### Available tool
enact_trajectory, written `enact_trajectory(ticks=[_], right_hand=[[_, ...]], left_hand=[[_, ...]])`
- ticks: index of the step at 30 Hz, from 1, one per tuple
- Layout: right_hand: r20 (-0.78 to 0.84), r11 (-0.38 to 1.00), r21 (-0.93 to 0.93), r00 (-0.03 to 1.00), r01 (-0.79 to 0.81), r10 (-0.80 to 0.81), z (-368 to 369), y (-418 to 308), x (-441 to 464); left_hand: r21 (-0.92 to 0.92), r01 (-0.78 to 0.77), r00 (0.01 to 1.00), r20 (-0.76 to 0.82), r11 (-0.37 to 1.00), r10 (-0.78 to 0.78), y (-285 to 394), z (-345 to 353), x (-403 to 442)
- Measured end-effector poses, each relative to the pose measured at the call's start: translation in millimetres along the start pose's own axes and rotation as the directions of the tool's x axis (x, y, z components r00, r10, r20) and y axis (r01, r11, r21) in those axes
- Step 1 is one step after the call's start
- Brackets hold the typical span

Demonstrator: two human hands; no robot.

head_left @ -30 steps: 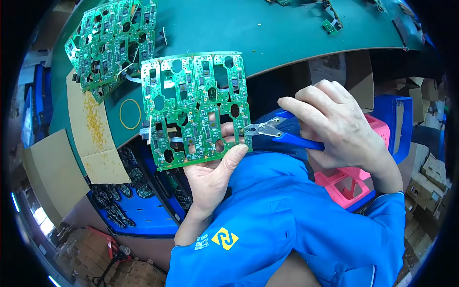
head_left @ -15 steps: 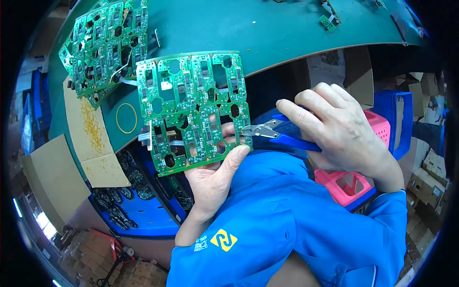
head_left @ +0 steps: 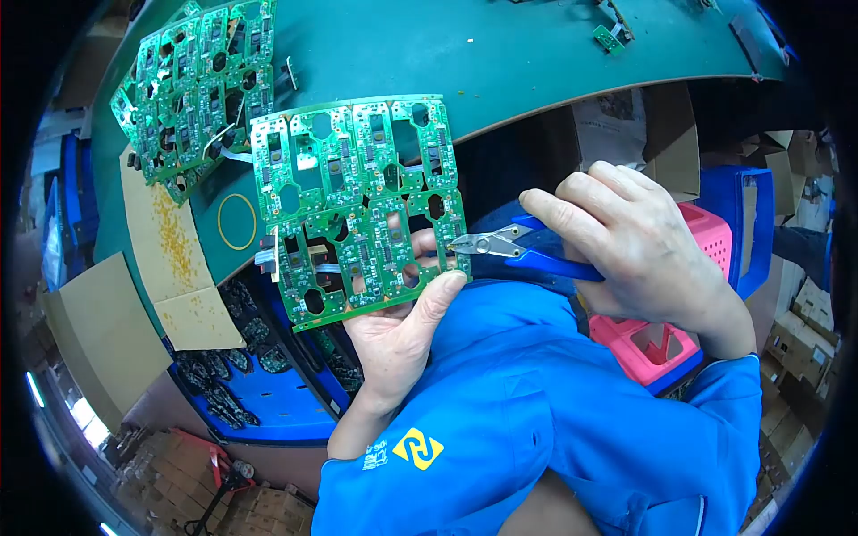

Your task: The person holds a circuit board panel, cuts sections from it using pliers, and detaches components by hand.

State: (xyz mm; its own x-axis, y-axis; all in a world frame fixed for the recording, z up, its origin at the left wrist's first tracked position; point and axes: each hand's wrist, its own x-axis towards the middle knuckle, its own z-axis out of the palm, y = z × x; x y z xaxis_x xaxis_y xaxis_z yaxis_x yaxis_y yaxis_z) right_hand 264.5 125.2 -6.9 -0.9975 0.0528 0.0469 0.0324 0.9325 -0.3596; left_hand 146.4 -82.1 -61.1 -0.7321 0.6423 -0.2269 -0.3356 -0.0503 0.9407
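Note:
A green circuit board panel (head_left: 362, 228) with rows of cut-outs is gripped at its lower right edge by my left hand (head_left: 393, 344), thumb in front and fingers behind. My right hand (head_left: 626, 241) is closed around the blue handles of a pair of pliers (head_left: 492, 243). The plier tips are at the panel's right edge, just above my left thumb; whether they grip it cannot be made out. A small board with a grey ribbon cable (head_left: 269, 258) sticks out at the panel's left side.
More board panels (head_left: 201, 85) lie stacked on the green table (head_left: 518, 58) at upper left. Near them are a yellow rubber band (head_left: 237, 221) and cardboard with yellow bits (head_left: 174, 241). Blue bins (head_left: 277, 397) hold dark parts below. A pink crate (head_left: 643, 344) stands at the right.
The panel and the stacked boards appear slightly further left in view. The plier jaws look more closed than one second ago, still at the panel's right edge.

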Motion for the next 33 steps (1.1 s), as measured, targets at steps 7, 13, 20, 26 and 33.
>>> enact_trajectory(ticks=[7, 13, 20, 26, 33], right_hand=[[-0.048, 1.0, 0.024, 0.999, 0.018, -0.017, 12, 4, -5], [-0.102, 0.996, 0.068, 0.994, 0.052, -0.045, 21, 10, -9], [-0.131, 0.99, 0.114, 0.989, 0.086, -0.07, 26, 9, -12], [-0.151, 0.989, 0.149, 0.989, 0.022, 0.001, 23, 8, -21], [-0.176, 0.999, 0.038, 0.984, -0.021, 0.028, 18, 2, -11]], left_hand=[[0.018, -0.011, 1.0, 0.008, 1.0, 0.011, -2, -2, 1], [-0.012, 0.007, 1.0, 0.001, 1.0, -0.007, -2, 0, 0], [-0.01, -0.008, 1.0, 0.001, 1.0, 0.008, -6, -2, 0], [-0.056, -0.001, 1.0, 0.002, 0.998, 0.001, -5, 1, -1], [-0.032, -0.012, 1.0, 0.008, 0.999, 0.012, -4, 0, -1]])
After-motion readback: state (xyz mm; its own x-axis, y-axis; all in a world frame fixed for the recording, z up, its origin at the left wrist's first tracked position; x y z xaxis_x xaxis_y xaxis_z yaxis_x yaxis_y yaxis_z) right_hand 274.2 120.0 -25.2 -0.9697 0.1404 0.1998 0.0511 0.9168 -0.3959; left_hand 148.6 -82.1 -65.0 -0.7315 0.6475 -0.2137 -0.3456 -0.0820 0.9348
